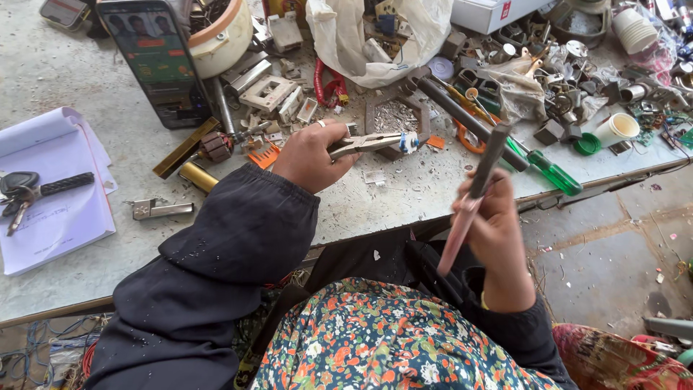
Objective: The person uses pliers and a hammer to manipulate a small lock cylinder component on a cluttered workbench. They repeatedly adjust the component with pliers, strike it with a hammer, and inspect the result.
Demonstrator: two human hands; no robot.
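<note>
Grey workbench (404, 191) (dusty) bears notebook (50, 188), keys (22, 189), screwdriver (545, 170).

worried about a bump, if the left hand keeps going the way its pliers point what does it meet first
Probably the dark metal bar, just past the small white part in the pliers held by the left hand; depth is unclear.

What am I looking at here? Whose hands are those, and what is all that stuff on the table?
This one picture comes from a camera worn on a person's head, looking down, so the hands are that person's own. The left hand has a grip on silver metal pliers, whose tip pinches a small white and blue part. The right hand holds up a dark metal file with a pinkish handle. On the dusty grey table lie a green-handled screwdriver, a bunch of keys on white paper sheets, a black smartphone and many small metal scraps.
</note>
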